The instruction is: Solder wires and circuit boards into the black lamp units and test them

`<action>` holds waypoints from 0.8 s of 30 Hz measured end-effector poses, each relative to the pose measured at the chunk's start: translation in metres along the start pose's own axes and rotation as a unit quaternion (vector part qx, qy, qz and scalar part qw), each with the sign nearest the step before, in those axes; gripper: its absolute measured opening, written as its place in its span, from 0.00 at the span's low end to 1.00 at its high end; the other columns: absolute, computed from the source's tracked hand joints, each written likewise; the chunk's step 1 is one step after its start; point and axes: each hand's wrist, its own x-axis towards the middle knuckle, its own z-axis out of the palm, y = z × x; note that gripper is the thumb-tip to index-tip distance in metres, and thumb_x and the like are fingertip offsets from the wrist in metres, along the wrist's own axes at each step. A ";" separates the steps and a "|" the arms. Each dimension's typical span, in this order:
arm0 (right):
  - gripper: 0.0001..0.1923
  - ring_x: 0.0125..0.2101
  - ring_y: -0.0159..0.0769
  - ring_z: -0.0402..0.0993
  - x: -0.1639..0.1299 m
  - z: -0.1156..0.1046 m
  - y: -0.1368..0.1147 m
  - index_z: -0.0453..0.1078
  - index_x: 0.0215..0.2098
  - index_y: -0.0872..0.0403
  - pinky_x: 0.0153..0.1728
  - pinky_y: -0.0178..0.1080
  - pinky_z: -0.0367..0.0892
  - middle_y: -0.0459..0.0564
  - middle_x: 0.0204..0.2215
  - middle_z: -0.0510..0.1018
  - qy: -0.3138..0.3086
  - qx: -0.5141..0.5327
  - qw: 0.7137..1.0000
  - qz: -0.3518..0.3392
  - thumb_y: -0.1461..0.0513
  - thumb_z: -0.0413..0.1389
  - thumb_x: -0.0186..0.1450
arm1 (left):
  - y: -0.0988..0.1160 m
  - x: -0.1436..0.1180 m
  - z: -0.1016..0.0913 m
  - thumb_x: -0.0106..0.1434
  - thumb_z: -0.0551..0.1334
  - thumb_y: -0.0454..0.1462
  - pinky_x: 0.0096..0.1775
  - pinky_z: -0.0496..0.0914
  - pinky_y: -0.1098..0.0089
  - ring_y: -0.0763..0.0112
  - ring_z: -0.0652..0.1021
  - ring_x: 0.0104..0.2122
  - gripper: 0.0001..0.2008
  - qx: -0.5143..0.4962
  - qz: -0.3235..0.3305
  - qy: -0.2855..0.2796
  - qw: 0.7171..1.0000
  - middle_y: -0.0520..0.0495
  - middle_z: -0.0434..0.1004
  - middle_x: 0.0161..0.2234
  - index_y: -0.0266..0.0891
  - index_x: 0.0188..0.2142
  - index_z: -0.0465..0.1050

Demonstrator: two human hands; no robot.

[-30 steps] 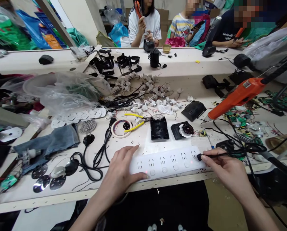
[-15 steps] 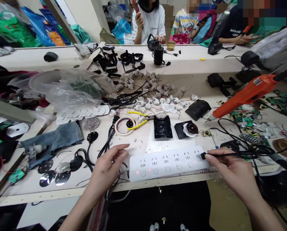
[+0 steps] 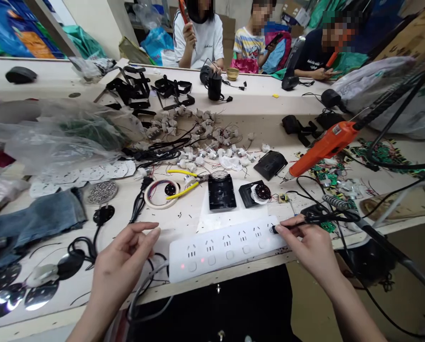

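Hands sit at opposite ends of the white power strip (image 3: 226, 244): left hand (image 3: 121, 263) hovers open and empty, fingers loosely spread, just off the strip's left end beside a gray cable (image 3: 144, 292) curling off the table (image 3: 234, 121) edge; right hand (image 3: 310, 249) pinches a small black plug (image 3: 275, 230) on a thin black cord (image 3: 315, 222) at the rightmost socket. Cannot tell whether the plug is fully seated. Strip lies at the near table edge, long axis left to right, right end tilted slightly far. Right hand touches it; left hand is close but apart. Counts: one strip, five socket groups showing, two red lights lit at the left end. Far of the strip: one black square housing (image 3: 221, 192), one smaller black unit with a white ring (image 3: 257, 194), one yellow-handled pliers (image 3: 184, 183), one tape roll (image 3: 161, 194). Orange power screwdriver (image 3: 323, 147) hangs at right. Three people sit at the far side.
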 end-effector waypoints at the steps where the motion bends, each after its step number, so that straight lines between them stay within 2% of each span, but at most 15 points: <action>1: 0.21 0.24 0.37 0.77 0.000 0.002 0.000 0.75 0.29 0.54 0.29 0.37 0.71 0.51 0.26 0.81 0.002 -0.015 1.000 -0.022 0.48 0.53 0.68 | 0.000 0.001 0.001 0.58 0.63 0.54 0.28 0.63 0.72 0.71 0.69 0.23 0.20 -0.003 0.004 0.000 1.000 0.57 0.66 0.19 0.42 0.40 0.72; 5: 0.24 0.21 0.39 0.76 0.002 0.008 -0.001 0.73 0.24 0.54 0.24 0.38 0.68 0.52 0.21 0.79 0.041 -0.121 0.983 -0.130 0.50 0.48 0.71 | 0.001 0.002 0.006 0.57 0.63 0.53 0.28 0.65 0.72 0.71 0.69 0.23 0.19 -0.020 0.007 0.004 1.000 0.57 0.65 0.19 0.41 0.39 0.72; 7: 0.24 0.19 0.38 0.74 0.005 0.011 -0.002 0.72 0.23 0.54 0.21 0.37 0.65 0.51 0.18 0.76 0.048 -0.135 0.979 -0.143 0.51 0.47 0.71 | 0.003 0.001 0.007 0.57 0.63 0.52 0.29 0.66 0.72 0.70 0.71 0.23 0.18 -0.016 0.000 0.014 1.000 0.57 0.66 0.20 0.41 0.38 0.73; 16: 0.17 0.17 0.30 0.71 0.008 0.017 -0.007 0.69 0.26 0.53 0.20 0.33 0.64 0.45 0.21 0.73 0.036 -0.079 0.987 -0.133 0.56 0.49 0.70 | 0.012 -0.001 0.006 0.56 0.63 0.50 0.30 0.69 0.70 0.68 0.74 0.24 0.16 -0.011 0.006 0.046 0.999 0.55 0.68 0.20 0.41 0.37 0.74; 19: 0.16 0.18 0.30 0.69 0.002 0.019 -0.005 0.68 0.28 0.52 0.21 0.34 0.64 0.44 0.23 0.71 0.042 -0.069 0.989 -0.121 0.55 0.50 0.71 | 0.010 -0.002 0.004 0.56 0.63 0.50 0.28 0.68 0.71 0.68 0.74 0.25 0.16 0.020 0.027 0.042 0.999 0.54 0.71 0.22 0.41 0.36 0.75; 22: 0.15 0.20 0.31 0.68 -0.004 0.020 -0.003 0.67 0.30 0.52 0.23 0.34 0.65 0.45 0.25 0.70 0.040 -0.051 0.994 -0.093 0.53 0.51 0.71 | 0.006 -0.002 0.003 0.56 0.64 0.51 0.26 0.67 0.72 0.66 0.76 0.29 0.16 0.066 0.057 0.028 0.996 0.50 0.77 0.28 0.42 0.35 0.76; 24: 0.16 0.23 0.33 0.69 -0.007 0.021 -0.001 0.67 0.31 0.52 0.26 0.35 0.65 0.45 0.26 0.71 0.034 -0.049 0.995 -0.079 0.51 0.51 0.71 | 0.005 -0.002 0.004 0.58 0.64 0.50 0.29 0.69 0.71 0.66 0.76 0.31 0.14 0.090 0.096 0.015 0.991 0.49 0.78 0.31 0.42 0.34 0.76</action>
